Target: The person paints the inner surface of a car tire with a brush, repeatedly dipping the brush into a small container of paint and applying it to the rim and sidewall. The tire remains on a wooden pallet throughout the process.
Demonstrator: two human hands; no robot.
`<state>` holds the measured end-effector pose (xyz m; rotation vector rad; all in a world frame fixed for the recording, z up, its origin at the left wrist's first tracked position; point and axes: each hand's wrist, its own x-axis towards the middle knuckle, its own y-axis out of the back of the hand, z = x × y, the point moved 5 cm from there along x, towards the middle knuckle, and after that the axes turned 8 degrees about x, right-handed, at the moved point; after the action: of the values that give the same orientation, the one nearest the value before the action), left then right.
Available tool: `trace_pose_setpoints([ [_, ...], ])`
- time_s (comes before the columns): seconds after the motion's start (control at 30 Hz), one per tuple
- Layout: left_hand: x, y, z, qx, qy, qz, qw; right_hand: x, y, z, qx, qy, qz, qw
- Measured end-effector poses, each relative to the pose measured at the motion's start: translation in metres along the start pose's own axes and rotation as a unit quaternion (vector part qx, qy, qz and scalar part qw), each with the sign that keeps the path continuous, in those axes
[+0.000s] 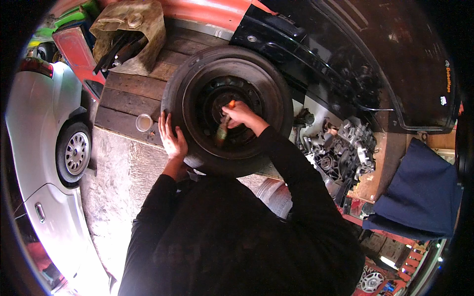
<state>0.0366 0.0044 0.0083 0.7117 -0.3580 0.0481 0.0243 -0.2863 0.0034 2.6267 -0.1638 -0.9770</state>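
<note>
A car wheel with a black tire (174, 93) and a dark steel rim (262, 91) lies flat on a wooden plank bench. My right hand (240, 114) is closed round a paintbrush (222, 132) over the inside of the rim. The brush's orange handle end pokes out above my fist, and its pale bristles point down toward the rim's lower left. On the tire's left sidewall rests my left hand (173, 140), its fingers stretched out and holding nothing. Left of it, a small round cup (144, 122) with pale contents stands on the planks.
Behind the wheel, the plank bench (126, 101) carries a stained bag (154, 24) of dark tools. A black car panel (316, 54) leans at the back right. Metal engine parts (340, 153) and a folded dark blue cloth (419, 192) lie right. A silver car (37, 123) stands left.
</note>
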Motion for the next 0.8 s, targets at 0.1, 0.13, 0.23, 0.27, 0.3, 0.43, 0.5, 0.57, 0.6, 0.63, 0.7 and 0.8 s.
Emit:
trace_pose_setpoints([
  [0.1,-0.002,0.001,-0.001,0.001,0.0,0.004,1.0,-0.008,0.048,0.031,-0.099,-0.116,0.022,0.988],
  [0.13,-0.002,0.001,-0.001,-0.005,0.0,0.004,1.0,-0.011,0.066,0.033,-0.143,-0.123,0.047,0.981],
  [0.23,-0.002,0.002,-0.002,-0.001,0.007,0.002,1.0,-0.029,0.079,-0.006,-0.339,0.031,0.091,0.936],
  [0.27,-0.002,0.003,-0.003,0.002,0.007,-0.001,1.0,-0.037,0.067,-0.02,-0.368,0.08,0.084,0.922],
  [0.3,-0.001,0.003,-0.003,0.004,0.007,0.0,1.0,-0.043,0.054,-0.03,-0.397,0.128,0.078,0.906],
  [0.43,0.0,0.001,0.0,0.007,0.003,0.0,1.0,-0.032,-0.024,-0.026,-0.254,0.094,-0.012,0.963],
  [0.5,-0.001,0.001,0.0,0.005,0.001,0.001,1.0,-0.013,-0.048,-0.033,-0.138,0.094,-0.028,0.986],
  [0.57,0.0,0.0,0.0,-0.004,0.001,0.005,1.0,-0.006,-0.05,-0.039,0.077,0.094,0.0,0.993],
  [0.6,0.0,0.001,-0.002,0.004,0.001,0.006,1.0,-0.008,-0.048,-0.044,0.235,0.085,0.001,0.968],
  [0.63,-0.001,0.003,-0.004,0.011,0.0,0.006,1.0,-0.009,-0.045,-0.043,0.338,0.073,-0.004,0.938],
  [0.7,-0.001,0.001,-0.002,0.008,0.0,0.005,1.0,-0.017,-0.039,-0.023,0.333,0.075,0.005,0.94],
  [0.8,-0.001,0.0,-0.002,-0.006,0.001,0.002,1.0,-0.028,-0.019,0.013,0.284,0.027,-0.06,0.956],
])
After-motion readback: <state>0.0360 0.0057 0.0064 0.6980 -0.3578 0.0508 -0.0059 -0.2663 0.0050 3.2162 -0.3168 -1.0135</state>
